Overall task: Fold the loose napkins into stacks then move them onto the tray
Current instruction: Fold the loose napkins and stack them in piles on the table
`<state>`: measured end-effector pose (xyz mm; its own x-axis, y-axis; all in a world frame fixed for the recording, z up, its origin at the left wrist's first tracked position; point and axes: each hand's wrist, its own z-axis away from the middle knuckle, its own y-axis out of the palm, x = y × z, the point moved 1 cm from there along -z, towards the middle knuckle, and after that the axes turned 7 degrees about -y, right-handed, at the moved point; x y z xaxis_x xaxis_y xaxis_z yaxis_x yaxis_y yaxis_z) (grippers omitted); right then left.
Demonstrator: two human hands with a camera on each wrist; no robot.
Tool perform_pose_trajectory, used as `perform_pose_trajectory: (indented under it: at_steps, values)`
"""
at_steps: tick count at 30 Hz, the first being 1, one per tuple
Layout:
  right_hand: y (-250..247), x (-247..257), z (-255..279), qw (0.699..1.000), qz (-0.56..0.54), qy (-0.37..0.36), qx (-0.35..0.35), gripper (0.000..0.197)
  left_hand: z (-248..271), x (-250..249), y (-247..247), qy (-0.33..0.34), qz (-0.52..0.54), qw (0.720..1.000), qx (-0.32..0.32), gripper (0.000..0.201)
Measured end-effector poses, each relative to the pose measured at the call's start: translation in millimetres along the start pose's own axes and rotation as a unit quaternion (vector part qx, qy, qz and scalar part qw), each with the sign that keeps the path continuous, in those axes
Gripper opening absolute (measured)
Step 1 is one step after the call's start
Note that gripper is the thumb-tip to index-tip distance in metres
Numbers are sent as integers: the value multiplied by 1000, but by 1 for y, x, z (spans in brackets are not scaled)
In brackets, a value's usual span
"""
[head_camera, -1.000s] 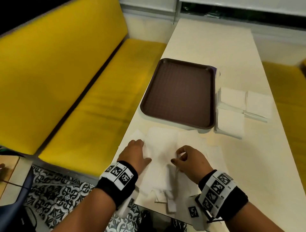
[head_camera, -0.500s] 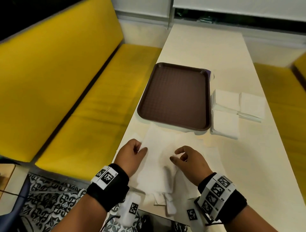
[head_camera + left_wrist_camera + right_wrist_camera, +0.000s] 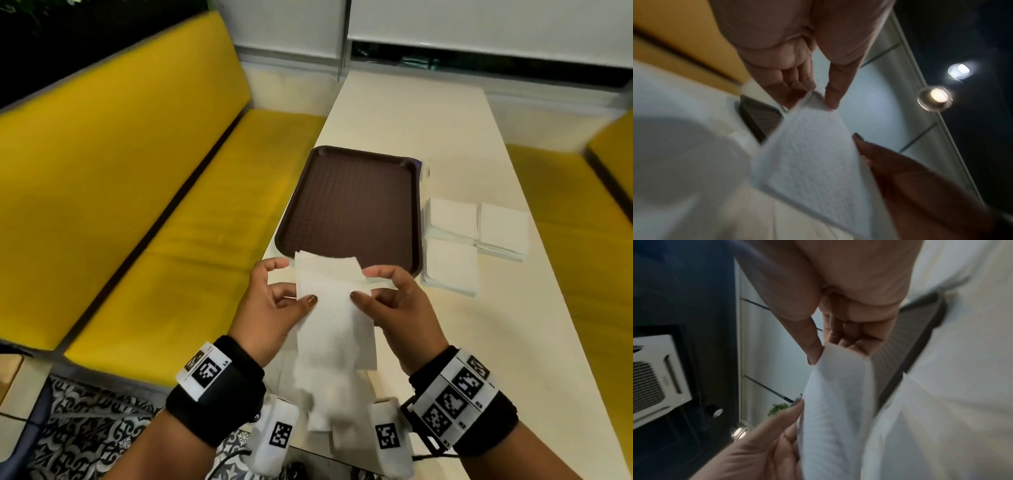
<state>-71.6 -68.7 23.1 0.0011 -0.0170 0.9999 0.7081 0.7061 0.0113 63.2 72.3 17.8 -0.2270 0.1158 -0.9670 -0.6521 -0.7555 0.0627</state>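
Observation:
A loose white napkin point(image 3: 330, 308) hangs lifted above the table's near end, held by its two side edges. My left hand point(image 3: 291, 284) pinches its left edge between thumb and fingers, and my right hand point(image 3: 366, 284) pinches its right edge. The left wrist view shows the napkin point(image 3: 807, 154) pinched at its corner by my left hand point(image 3: 818, 95). In the right wrist view the napkin point(image 3: 838, 394) is pinched by my right hand point(image 3: 824, 350). More loose napkins point(image 3: 363, 353) lie beneath on the table. The brown tray point(image 3: 349, 209) sits bare just beyond my hands.
Three stacks of folded napkins point(image 3: 476, 240) lie on the cream table point(image 3: 445, 342) right of the tray. Yellow bench seats point(image 3: 154, 205) flank the table on both sides. The table's left edge runs close beside the tray.
Both hands have taken hold of a napkin that lay flat on the table and raised it off the pile. The head view has tilted up a little.

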Motion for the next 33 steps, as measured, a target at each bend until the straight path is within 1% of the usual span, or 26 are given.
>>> perform_pose_trajectory:
  at_steps: [1,3,5,6,9,12,14,16,19,21,22,24,26,28,29,31,33]
  values:
    - [-2,4,0,1000,3,-15,5,21,1,-2,1,15,-11,1000,1,52]
    - [-7,12,2,999,10,-36,11,15,1,-6,3,55,-40,998,9,42]
    - [-12,17,3,998,20,-51,12,18,1,-10,7,87,-72,994,6,31]
    - [-15,20,3,998,24,-56,11,20,2,-12,9,96,-81,992,5,29]
    - [-23,29,5,995,57,-83,2,23,3,-19,15,107,-104,989,6,31]
    - [-30,38,5,990,95,-104,-1,23,5,-28,21,117,-106,987,12,28]
    - [-33,43,6,988,105,-110,1,22,5,-33,23,125,-104,987,10,26]
    - [-36,46,7,986,120,-119,4,16,5,-38,24,134,-112,985,13,21]
    - [-42,50,6,974,175,-141,0,6,7,-48,25,172,-172,970,10,8]
    - [-45,55,5,973,183,-142,4,6,8,-55,25,200,-216,956,6,8]
    - [-47,58,4,977,165,-135,15,8,8,-58,26,202,-224,953,8,9]
    - [-47,63,4,989,96,-104,40,13,7,-62,29,164,-185,968,37,9]
    - [-45,68,4,997,27,-55,54,12,6,-63,34,86,-111,986,91,27]
    - [-43,69,4,999,0,-21,48,11,7,-59,41,-16,-59,988,144,44]
    - [-42,69,5,999,-9,-11,40,12,9,-55,43,-49,-47,984,167,47]
    - [-41,68,5,1000,-17,2,22,13,13,-49,47,-72,-47,978,191,42]
    - [-42,67,5,1000,-19,12,9,13,14,-44,50,-72,-32,980,180,37]
